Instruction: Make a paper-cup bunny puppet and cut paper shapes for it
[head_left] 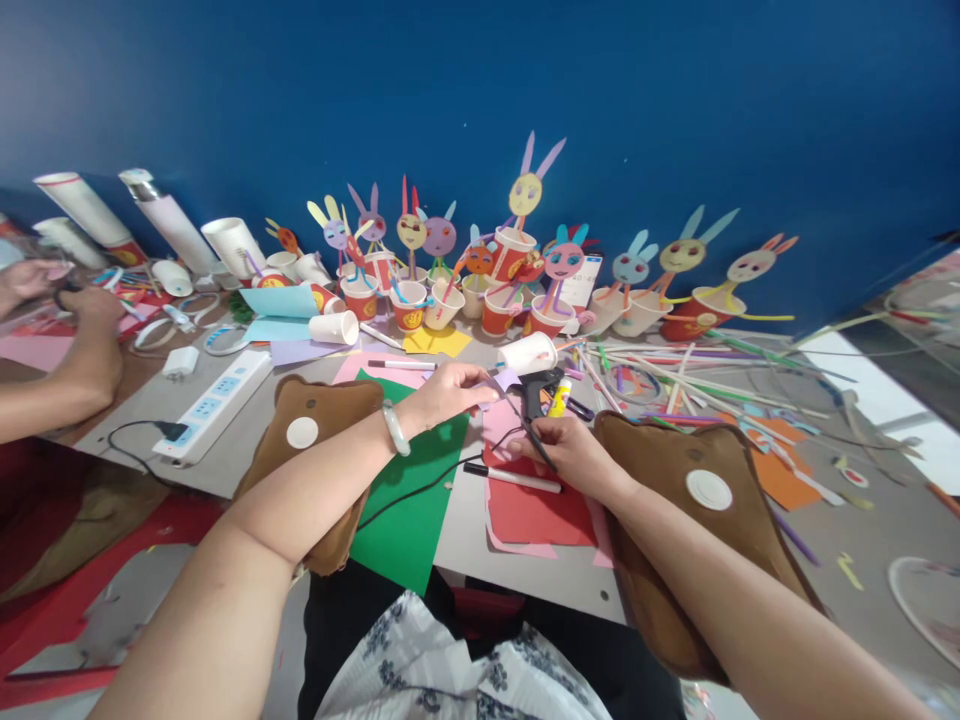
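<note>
My left hand, with a pale bracelet at the wrist, pinches a small piece of lilac paper above the table. My right hand is closed around dark scissors, whose blades point up and left toward that paper. Just behind the hands lie a black glue gun and a yellow glue stick. Below them, a white marker with a black cap rests across red paper. A green sheet lies under my left forearm.
Brown pads flank my work area. Paper-cup rabbit figures stand along the blue wall. Loose coloured strips spread at right. A power strip and cable lie left. Another person's hand works at far left.
</note>
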